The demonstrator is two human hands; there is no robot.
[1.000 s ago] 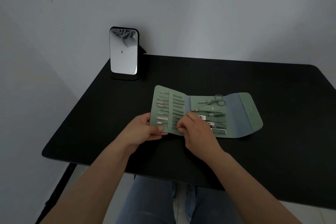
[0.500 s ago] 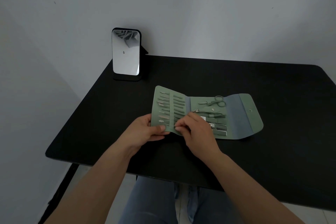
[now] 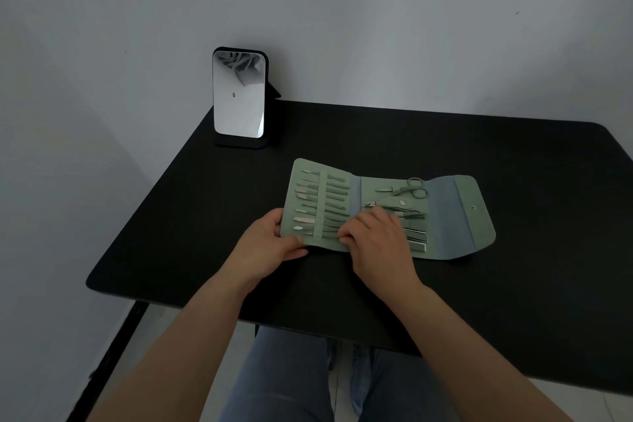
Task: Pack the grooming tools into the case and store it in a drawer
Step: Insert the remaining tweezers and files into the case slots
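While the soft green fold-out case (image 3: 445,216) lies open on the black bench (image 3: 513,164), the left hand (image 3: 270,247) pinches its near left corner and the right hand (image 3: 376,236) pinches a thin tool there.

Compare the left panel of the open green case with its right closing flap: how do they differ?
The left panel carries a column of slim tools under a strap; the right flap carries none, only a small snap. The left panel is raised, its near corner gripped by the left hand; the right flap lies untouched on the table. Both are green.
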